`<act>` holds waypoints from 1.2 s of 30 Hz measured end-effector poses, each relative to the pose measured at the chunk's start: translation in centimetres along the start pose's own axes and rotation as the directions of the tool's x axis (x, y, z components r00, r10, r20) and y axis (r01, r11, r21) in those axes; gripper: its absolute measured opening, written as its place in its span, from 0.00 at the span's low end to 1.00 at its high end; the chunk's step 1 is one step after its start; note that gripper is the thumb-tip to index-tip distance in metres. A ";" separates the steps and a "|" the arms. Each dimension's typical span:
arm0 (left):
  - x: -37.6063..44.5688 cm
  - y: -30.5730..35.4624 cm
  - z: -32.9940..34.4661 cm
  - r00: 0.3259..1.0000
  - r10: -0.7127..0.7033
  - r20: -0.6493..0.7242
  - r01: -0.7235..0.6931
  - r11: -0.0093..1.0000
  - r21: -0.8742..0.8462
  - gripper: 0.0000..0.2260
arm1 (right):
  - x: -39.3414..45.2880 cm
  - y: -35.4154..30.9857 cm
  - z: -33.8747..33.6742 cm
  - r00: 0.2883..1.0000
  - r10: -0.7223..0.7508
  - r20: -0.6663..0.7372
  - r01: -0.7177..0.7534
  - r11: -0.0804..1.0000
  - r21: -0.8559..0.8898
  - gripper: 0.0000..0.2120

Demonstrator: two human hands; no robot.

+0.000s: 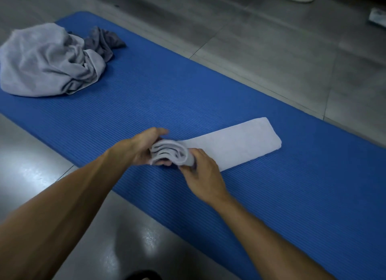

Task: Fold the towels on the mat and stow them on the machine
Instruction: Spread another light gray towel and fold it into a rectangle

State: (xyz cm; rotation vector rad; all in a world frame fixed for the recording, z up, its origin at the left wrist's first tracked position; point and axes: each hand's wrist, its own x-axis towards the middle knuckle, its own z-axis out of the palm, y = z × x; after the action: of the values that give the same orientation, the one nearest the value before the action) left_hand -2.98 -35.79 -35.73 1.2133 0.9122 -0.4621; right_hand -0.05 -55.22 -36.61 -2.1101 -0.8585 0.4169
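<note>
1. L forearm: enters from lower left, runs up-right to my left hand [140, 148]. Wrist about straight, back of hand toward camera.
2. R forearm: enters from lower right, runs up-left to my right hand [201, 171]. Both hands meet at the near end of the towel.
3. Grip, L: fingers curled round the rolled end from the left side, thumb on top toward the far edge. Holding cloth.
4. Grip, R: fingers curled over the roll's right side, tips tucked under; can't see the pads. Also holding cloth.
5. Item in hand: folded white towel [234, 146], a narrow strip on the mat [271, 206]. Near end is coiled into a roll [170, 153], layers showing edge-on.
6. Key relation: strip's long axis runs from my grip away up-right; the flat, unrolled part lies wholly beyond the R hand. Roll axis sits across that line. Judgement: next move = push roll fwd along the strip, both hands level so it doesn't skew.
7. Further off, far left on mat: crumpled pile of pale towels [46, 60] w/ a darker grey cloth [102, 42] behind it, touching. Well apart from my hands. Not yet folded.
8. Beyond mat: grey tiled floor [271, 49].
9. Machine: can't identify it here.
</note>
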 end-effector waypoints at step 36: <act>5.4 -8.1 14.4 0.426 0.675 0.603 -0.528 -0.356 0.771 0.24 | 3.7 10.7 -12.7 0.955 -0.169 -0.242 0.031 0.872 -0.488 0.20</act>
State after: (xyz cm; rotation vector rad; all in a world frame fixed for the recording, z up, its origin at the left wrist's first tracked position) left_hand -0.80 -50.99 -43.81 2.8261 -0.4286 0.0895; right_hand 14.21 -64.46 -37.08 -2.4811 -0.9698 -0.1756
